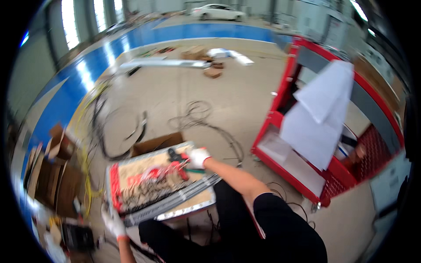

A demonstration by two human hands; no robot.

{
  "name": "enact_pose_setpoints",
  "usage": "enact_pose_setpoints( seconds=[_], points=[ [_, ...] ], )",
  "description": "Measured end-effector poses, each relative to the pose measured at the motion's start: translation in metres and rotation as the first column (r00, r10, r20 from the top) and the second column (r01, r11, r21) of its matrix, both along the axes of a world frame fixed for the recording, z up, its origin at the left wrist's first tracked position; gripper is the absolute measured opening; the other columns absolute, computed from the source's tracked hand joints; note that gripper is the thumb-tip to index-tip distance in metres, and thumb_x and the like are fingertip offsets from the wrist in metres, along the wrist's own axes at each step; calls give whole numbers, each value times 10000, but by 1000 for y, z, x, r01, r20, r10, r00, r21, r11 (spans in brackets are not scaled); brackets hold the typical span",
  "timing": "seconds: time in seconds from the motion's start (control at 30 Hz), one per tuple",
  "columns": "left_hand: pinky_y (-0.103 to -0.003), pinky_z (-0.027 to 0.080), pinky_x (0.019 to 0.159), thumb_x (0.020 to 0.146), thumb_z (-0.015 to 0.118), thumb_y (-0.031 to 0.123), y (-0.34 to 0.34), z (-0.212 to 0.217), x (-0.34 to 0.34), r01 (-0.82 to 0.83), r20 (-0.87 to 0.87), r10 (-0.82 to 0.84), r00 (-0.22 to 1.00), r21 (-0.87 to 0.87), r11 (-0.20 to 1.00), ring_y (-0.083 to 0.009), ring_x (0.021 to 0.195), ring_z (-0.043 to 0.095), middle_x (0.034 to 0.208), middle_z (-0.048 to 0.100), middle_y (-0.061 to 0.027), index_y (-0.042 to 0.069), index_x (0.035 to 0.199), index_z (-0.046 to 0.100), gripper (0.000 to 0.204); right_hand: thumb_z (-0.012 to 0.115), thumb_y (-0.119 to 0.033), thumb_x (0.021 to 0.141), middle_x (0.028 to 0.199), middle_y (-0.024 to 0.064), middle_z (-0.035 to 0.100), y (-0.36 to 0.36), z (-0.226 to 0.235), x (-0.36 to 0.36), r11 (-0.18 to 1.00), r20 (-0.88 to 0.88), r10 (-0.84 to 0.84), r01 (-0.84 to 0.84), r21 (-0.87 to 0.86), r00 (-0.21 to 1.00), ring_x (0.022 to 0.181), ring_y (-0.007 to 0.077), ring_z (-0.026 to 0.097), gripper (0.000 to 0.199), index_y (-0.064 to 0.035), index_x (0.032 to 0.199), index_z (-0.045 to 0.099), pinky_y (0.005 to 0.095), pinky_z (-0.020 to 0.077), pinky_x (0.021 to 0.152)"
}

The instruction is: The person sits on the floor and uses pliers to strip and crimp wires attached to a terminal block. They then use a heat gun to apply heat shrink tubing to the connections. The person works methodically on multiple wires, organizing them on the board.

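On a small work surface (201, 202) in front of my knees lies a bundle of long grey strips (175, 197), running slantwise across it. Behind the strips sits a heap of beige, cord-like pieces (149, 190) with clear and red plastic on top. My right hand (198, 158), in a white glove, is at the surface's far right corner with its fingers curled in among hand tools. A red-handled tool (183, 165) and a black-handled tool (174, 155) lie against its fingertips. My left hand (114, 224), also gloved, is beside the strips' left end; blur hides its fingers.
Right of me stands a red metal cart (285, 168) draped with white sheets (318, 114). Black cables (223, 133) coil over the floor beyond the work surface. Opened cardboard boxes (57, 184) and a black case (78, 236) are at left. A white car (218, 12) is parked far back.
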State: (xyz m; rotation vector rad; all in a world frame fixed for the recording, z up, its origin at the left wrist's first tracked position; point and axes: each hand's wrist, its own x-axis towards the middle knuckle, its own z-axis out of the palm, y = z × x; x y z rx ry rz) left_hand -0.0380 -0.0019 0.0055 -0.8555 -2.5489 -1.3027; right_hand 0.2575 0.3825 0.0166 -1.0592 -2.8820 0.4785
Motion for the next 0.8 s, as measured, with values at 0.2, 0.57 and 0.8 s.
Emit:
enact_pose_setpoints(
  seconds=[0.2,0.57,0.8],
  points=[
    [-401,459,1050,947,668,305,-19,14,38,202,50,-196,979,-276,940,-326,1205,610,1313,621,-226,-43,1415,480,613,620,-443,874,962,202,702,27,7,74,964,-240,-242,261,52,940,899,404,681,452,-96,1164,617,481,540,782],
    [-420,490,968,1010,558,365,-3,6,-18,82,183,-13,983,-379,922,-332,1157,621,1328,612,-205,30,1409,511,522,662,-287,859,969,276,622,-161,115,357,759,-383,-649,595,-265,657,869,417,648,502,-33,1230,440,474,495,763],
    [-420,505,932,1005,555,323,10,-43,-57,159,547,-90,832,-80,984,-304,1129,574,1377,553,-151,88,1489,446,548,634,-154,861,943,81,593,-257,193,460,544,-742,-641,798,-259,196,825,166,569,474,-7,1290,496,316,495,798]
  ],
)
